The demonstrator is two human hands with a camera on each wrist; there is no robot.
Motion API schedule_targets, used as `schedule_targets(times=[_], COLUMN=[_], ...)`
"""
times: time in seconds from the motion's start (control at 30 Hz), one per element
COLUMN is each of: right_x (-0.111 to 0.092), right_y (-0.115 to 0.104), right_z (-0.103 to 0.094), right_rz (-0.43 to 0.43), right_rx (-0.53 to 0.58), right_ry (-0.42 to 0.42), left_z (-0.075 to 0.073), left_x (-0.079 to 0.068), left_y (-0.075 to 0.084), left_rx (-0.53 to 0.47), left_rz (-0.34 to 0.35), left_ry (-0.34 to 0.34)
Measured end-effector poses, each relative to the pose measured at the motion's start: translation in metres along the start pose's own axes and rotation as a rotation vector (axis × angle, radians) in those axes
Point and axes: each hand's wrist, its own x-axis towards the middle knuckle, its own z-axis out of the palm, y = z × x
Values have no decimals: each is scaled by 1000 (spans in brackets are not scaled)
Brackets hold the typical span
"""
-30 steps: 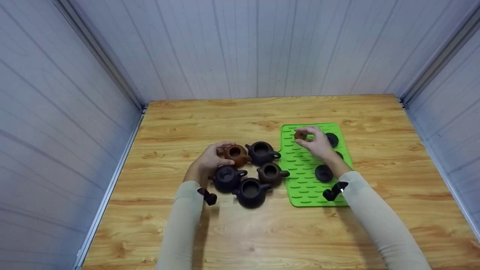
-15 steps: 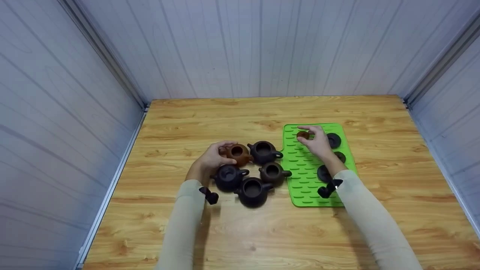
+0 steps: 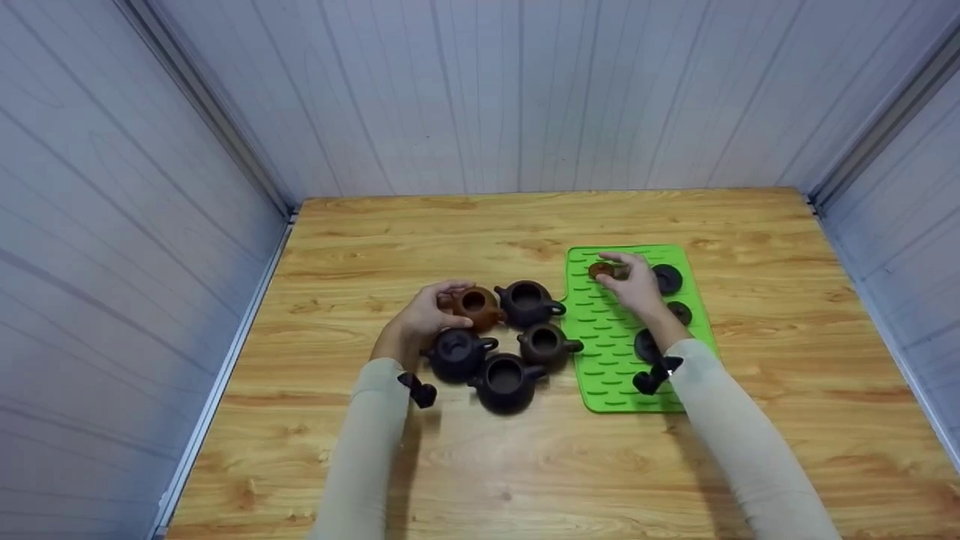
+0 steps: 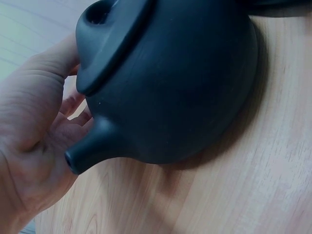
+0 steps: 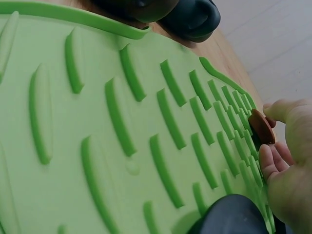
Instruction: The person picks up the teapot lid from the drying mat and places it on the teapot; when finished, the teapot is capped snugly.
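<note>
In the head view my left hand (image 3: 421, 313) holds a reddish-brown lidless teapot (image 3: 486, 309), fingers behind it and thumb in front. A black teapot (image 3: 456, 357) with its lid on stands just below that thumb; it fills much of the left wrist view, hiding the brown one. Between thumb and fingers, my right hand (image 3: 636, 288) pinches a small reddish-brown teapot lid (image 3: 601, 270) at the far left part of the green mat (image 3: 600, 360). From the right wrist, the lid (image 5: 262, 126) shows tilted, close over the mat's ridges.
Three more lidless teapots stand close together: a dark one (image 3: 525, 303), a brown one (image 3: 544, 348) and a black one (image 3: 504, 385). Along the mat's right side lie dark lids (image 3: 666, 280), one partly behind my right wrist. White panel walls (image 3: 480, 97) bound the wooden table.
My right wrist has swung slightly left, covering more of the nearest dark lid. The pinched lid has shifted slightly and turned in my fingers. My left hand keeps its hold on the reddish-brown teapot.
</note>
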Motion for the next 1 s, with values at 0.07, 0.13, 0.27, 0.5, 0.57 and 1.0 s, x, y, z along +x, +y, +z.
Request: schedule_targets(times=[0.07, 0.13, 0.27, 0.5, 0.57, 1.0], right_x=[0, 0, -1, -1, -1, -1], right_y=[0, 0, 0, -1, -2, -2], right_z=[0, 1, 1, 4, 5, 12], right_rz=[1, -2, -10, -6, 1, 25], right_rx=[-6, -5, 11, -10, -9, -14], right_ry=[-9, -18, -33, -31, -33, -4], left_z=[-1, -2, -2, -4, -5, -8], left_x=[0, 0, -1, -2, -3, -5], left_y=[-1, -1, -1, -1, -1, -3], left_rx=[2, 5, 8, 9, 16, -4], left_rz=[6, 14, 17, 2, 2, -5], left_ry=[-2, -4, -10, -14, -16, -20])
